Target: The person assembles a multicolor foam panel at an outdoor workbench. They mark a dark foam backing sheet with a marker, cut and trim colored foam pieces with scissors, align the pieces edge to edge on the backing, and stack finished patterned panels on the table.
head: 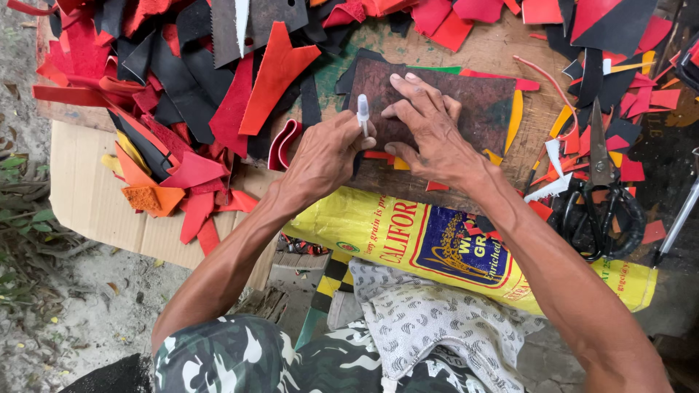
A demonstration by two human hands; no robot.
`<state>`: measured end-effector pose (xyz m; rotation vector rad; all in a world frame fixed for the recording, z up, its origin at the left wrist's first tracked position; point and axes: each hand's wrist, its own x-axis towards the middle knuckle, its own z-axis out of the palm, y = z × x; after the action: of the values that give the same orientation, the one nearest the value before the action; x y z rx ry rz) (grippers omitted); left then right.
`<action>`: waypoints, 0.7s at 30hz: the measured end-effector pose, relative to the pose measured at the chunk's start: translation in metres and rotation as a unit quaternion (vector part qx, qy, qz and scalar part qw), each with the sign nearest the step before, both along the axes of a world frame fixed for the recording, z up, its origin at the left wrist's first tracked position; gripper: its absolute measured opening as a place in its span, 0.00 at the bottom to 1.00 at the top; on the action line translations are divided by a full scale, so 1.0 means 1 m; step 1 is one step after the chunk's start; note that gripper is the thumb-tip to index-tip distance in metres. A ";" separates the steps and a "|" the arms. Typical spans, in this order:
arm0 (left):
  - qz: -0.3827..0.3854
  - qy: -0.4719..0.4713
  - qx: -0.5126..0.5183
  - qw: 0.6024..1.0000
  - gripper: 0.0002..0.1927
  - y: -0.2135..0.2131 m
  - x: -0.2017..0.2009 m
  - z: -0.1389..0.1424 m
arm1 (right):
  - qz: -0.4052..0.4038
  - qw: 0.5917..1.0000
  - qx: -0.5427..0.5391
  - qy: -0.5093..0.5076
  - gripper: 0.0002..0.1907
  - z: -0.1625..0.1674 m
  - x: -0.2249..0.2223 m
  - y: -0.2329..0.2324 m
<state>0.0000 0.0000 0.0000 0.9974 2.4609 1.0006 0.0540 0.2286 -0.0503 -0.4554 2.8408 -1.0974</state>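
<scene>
The left hand (pixel 324 156) was closed around a white pen (pixel 362 115), pinching it upright with the tip at the near left edge of a dark brown leather piece (pixel 480 102); the right hand (pixel 429 131) lay spread flat on that piece, fingers extended, pressing it down onto the wooden counter (pixel 502 51). The leather piece sat at the centre of the counter, between a heap of red, orange and black leather scraps (pixel 182 94) on the left and smaller offcuts on the right; black-handled scissors (pixel 601 189) lay well apart to the right; a yellow printed sack (pixel 437 240) hung over the near edge.

Risk assessment: the piece could slide under the pen if the right hand's pressure eased, distorting the marked line; loose scraps touching its edges could lift it unevenly; the pen tip, working just beside the right thumb, could stray off the edge.
</scene>
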 end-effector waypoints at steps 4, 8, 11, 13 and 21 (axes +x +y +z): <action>-0.022 0.040 0.012 0.999 0.05 0.004 0.002 -0.004 | 0.048 0.998 -0.022 -0.016 0.32 0.007 -0.001 0.012; -0.048 0.040 0.031 0.998 0.11 0.021 0.007 -0.014 | 0.050 0.998 -0.021 -0.014 0.35 0.004 -0.001 0.013; -0.055 0.041 0.027 0.997 0.13 0.030 0.008 -0.016 | 0.036 0.999 -0.037 0.000 0.33 0.001 0.001 0.016; -0.054 0.038 0.023 0.998 0.14 0.032 0.009 -0.015 | 0.027 0.998 -0.050 0.014 0.30 0.000 0.004 0.017; -0.038 0.022 0.062 0.997 0.13 0.037 0.014 -0.008 | 0.000 0.999 -0.009 0.043 0.23 0.004 0.016 0.025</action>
<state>0.0138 0.0374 -0.0078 1.1557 2.4007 1.1303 0.0699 0.2531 -0.0458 -0.5149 2.9070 -1.1318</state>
